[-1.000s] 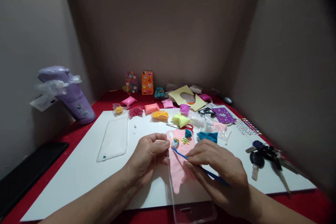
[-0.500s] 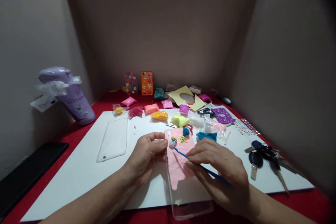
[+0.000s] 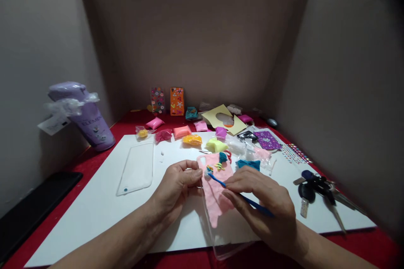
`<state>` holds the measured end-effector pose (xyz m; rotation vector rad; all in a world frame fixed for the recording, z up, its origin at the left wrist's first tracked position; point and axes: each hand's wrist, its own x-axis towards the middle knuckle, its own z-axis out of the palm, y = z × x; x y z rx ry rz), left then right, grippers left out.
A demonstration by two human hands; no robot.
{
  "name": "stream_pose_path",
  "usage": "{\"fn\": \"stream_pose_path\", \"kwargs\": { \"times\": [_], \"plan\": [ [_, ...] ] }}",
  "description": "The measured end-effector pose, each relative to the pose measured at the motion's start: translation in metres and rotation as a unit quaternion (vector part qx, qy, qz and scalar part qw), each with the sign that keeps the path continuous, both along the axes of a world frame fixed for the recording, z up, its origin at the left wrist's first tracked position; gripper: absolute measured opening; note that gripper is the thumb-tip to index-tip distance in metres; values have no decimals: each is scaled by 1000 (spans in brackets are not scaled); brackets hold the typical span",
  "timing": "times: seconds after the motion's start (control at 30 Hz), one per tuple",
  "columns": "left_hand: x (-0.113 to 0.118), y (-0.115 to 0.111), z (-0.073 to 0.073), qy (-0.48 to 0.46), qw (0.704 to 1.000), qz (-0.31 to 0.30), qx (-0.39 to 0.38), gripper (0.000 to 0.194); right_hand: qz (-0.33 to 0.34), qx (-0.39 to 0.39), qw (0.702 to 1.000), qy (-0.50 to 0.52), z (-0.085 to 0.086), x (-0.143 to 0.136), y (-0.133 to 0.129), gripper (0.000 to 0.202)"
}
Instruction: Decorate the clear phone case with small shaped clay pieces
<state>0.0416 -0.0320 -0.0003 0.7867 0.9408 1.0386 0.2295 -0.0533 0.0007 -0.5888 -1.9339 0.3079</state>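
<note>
A clear phone case (image 3: 217, 249), its upper part spread with pink clay (image 3: 215, 206), is held tilted above the white board. My left hand (image 3: 179, 180) pinches its upper left edge between thumb and fingers. Small clay shapes sit on the pink: a teal piece (image 3: 222, 157) at the top right, a yellow striped piece (image 3: 219, 167), and a pale, multicoloured piece (image 3: 208, 170) by the left edge. My right hand (image 3: 261, 206) grips a thin blue modelling tool (image 3: 217, 180) like a pen; its tip touches or nearly touches the pale piece.
Another clear phone case (image 3: 136, 168) lies on the white board (image 3: 94, 218). Several clay packets, such as an orange one (image 3: 192, 140), line the back. Keys (image 3: 320, 189) and gem stickers (image 3: 296, 153) are at right. A purple tumbler (image 3: 91, 122) stands at left; two decorated cases (image 3: 177, 101) stand behind.
The lower end of the held case has swung slightly right and up. The tool tip has shifted a little upward at the pale piece. Both hands keep their grips.
</note>
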Motion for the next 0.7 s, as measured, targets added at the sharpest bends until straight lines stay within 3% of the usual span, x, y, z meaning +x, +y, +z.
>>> {"fn": "stream_pose_path", "kwargs": {
  "times": [0.3, 0.53, 0.7],
  "plan": [
    [-1, 0, -2, -15, 1000, -12, 3, 12, -8, -100, 994, 51, -8, 2, 3, 10],
    [-1, 0, -1, -17, 1000, -9, -5, 15, 18, -114, 990, 79, -8, 2, 2, 10],
    [2, 0, 2, -22, 1000, -8, -17, 17, -8, -139, 987, 85, -9, 2, 5, 9]
  ]
}}
